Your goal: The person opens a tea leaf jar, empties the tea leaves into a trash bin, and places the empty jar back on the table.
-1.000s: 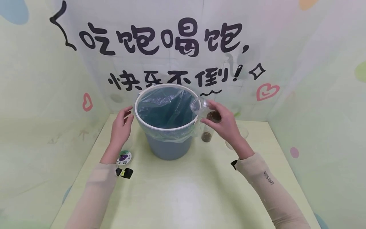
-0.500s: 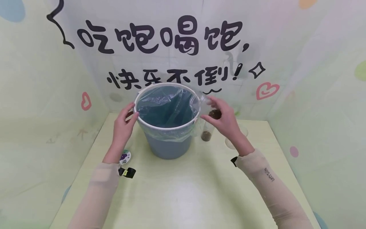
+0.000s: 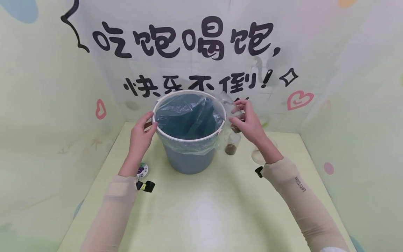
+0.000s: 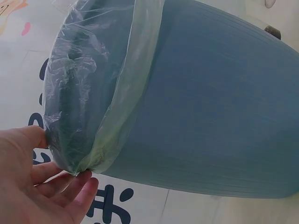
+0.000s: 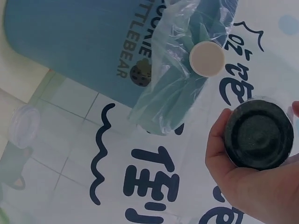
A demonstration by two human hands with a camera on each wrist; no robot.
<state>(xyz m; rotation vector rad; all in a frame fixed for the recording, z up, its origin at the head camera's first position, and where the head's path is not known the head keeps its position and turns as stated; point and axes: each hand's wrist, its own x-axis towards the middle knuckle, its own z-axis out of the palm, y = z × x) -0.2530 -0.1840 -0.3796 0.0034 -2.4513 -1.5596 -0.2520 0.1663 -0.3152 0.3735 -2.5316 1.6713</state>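
A blue-grey trash bin (image 3: pixel 189 159) with a white rim stands upright at the back of the table. A translucent bag (image 4: pixel 81 88) lines it and folds over the rim. My left hand (image 3: pixel 141 136) holds the rim's left side, thumb and fingertips on the bagged edge, as the left wrist view shows. Just beyond the right rim, my right hand (image 3: pixel 250 124) grips a clear jar (image 5: pixel 259 135) with dark contents at its base. The jar is tilted, its mouth up toward the bin. Below that hand stands another clear container (image 3: pixel 232 145) with brown contents.
Right of that container lies a clear round piece (image 3: pixel 259 157), partly hidden by the right wrist. A round lid-like disc (image 3: pixel 143 170) with a purple design lies near the left wrist. Printed walls (image 3: pixel 47 122) enclose the table (image 3: pixel 189 210) at the back and both sides.
My left hand has come from beside the bin onto its rim. The jar in my right hand has moved off the bin's opening, its mouth turned further upward. The head view has shifted slightly.
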